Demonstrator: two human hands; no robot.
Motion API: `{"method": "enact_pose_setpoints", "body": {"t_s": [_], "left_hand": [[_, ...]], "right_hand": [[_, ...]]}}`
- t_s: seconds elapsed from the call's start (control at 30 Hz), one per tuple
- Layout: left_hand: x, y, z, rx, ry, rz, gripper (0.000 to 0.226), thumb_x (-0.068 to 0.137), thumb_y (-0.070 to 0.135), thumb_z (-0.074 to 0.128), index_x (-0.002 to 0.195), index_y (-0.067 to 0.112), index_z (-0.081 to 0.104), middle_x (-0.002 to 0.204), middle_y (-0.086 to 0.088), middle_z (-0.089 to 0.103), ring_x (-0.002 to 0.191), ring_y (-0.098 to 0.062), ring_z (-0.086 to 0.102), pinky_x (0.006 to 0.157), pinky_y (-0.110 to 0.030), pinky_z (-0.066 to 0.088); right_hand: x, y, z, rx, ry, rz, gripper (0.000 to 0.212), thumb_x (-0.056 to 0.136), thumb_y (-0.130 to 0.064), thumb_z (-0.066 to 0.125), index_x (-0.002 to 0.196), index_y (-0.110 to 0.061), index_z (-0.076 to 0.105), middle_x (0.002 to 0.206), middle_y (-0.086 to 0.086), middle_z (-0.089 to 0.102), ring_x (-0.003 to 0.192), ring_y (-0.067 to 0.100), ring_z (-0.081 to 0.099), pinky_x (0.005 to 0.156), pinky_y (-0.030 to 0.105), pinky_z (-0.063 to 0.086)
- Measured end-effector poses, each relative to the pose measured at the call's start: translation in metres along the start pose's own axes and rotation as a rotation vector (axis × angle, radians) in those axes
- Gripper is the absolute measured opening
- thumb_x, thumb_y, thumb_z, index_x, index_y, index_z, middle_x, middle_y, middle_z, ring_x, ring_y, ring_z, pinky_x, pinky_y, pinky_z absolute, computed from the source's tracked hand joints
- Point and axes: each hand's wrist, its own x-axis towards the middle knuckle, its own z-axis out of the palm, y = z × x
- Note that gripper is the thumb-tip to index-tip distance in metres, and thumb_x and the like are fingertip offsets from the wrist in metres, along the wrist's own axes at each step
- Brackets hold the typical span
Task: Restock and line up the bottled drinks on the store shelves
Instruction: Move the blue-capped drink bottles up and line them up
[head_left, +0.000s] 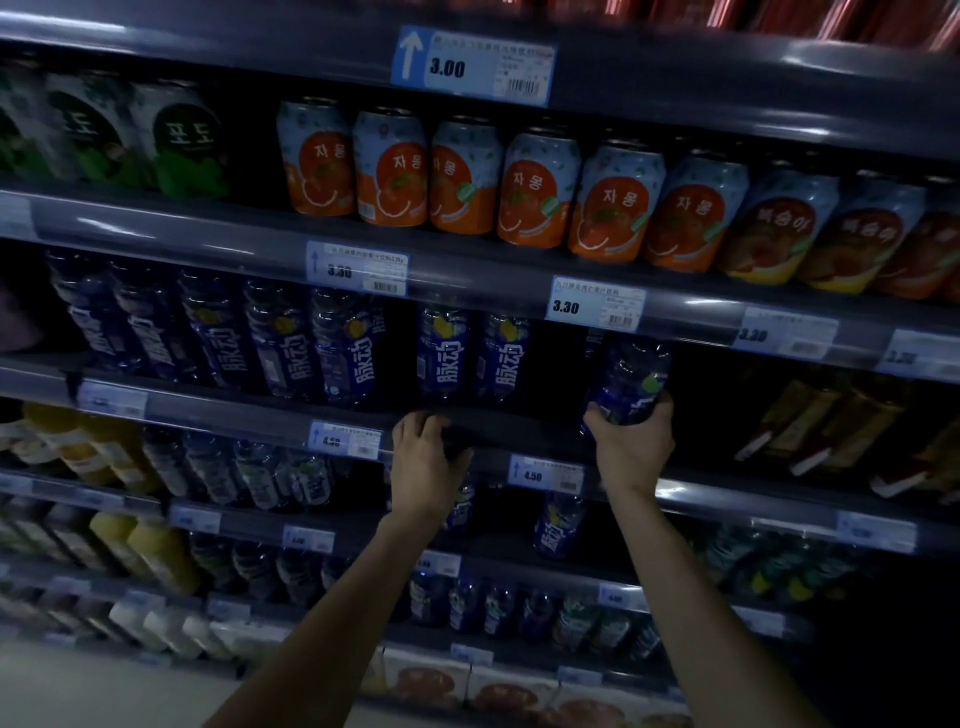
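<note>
My right hand (631, 447) grips the base of a blue bottle (631, 379) and holds it upright at the front edge of the third shelf (493, 431), in a dark gap right of the row. My left hand (423, 467) is closed over the dark cap of another blue bottle (460, 506) that hangs in front of the shelf below. A row of matching blue bottles (343, 348) with white lettering stands on the third shelf, with two more (472, 353) just left of the gap.
Orange and peach cans (540, 192) fill the shelf above, green cans (182, 140) at its left. Price tags (595, 304) line the shelf rails. Yellow juice bottles (93, 452) stand lower left, amber bottles (810, 421) at right, more blue bottles (558, 525) on lower shelves.
</note>
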Motion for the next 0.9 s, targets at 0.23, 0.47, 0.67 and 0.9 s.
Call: {"method": "enact_pose_setpoints", "body": {"t_s": [0.23,0.47,0.67,0.9], "left_hand": [[-0.010,-0.001,-0.013,-0.067,0.024,0.009,0.044,0.084,0.030,0.071,0.121,0.011,0.054,0.134,-0.011,0.042,0.129,-0.028,0.030,0.106,-0.045,0.034],[-0.022,-0.009,-0.023,-0.056,0.019,0.010,0.046,0.086,0.032,0.069,0.123,0.012,0.052,0.133,-0.010,0.043,0.126,-0.028,0.035,0.103,-0.045,0.038],[-0.023,-0.013,-0.026,-0.061,0.051,0.006,0.045,0.085,0.034,0.069,0.122,0.014,0.052,0.131,-0.008,0.045,0.122,-0.025,0.036,0.102,-0.042,0.038],[-0.022,-0.010,-0.026,-0.095,0.048,0.005,0.050,0.084,0.035,0.070,0.124,0.015,0.050,0.132,-0.006,0.043,0.122,-0.022,0.035,0.101,-0.041,0.040]], "right_hand": [[-0.022,-0.006,0.001,0.037,0.003,-0.043,0.072,0.067,-0.026,0.082,0.130,-0.016,0.050,0.111,0.003,0.065,0.100,0.018,0.063,0.086,0.026,0.050],[-0.021,-0.011,0.004,-0.005,-0.018,-0.027,0.079,0.064,-0.027,0.081,0.133,-0.014,0.045,0.113,0.006,0.064,0.102,0.022,0.062,0.090,0.036,0.052],[-0.033,-0.005,0.005,0.058,-0.017,-0.053,0.073,0.063,-0.022,0.082,0.128,-0.019,0.049,0.102,-0.005,0.066,0.090,0.011,0.065,0.079,0.021,0.050],[-0.048,-0.010,-0.004,0.112,-0.046,-0.143,0.067,0.063,-0.015,0.083,0.121,-0.019,0.050,0.103,-0.001,0.065,0.090,0.011,0.064,0.073,0.003,0.046]]}}
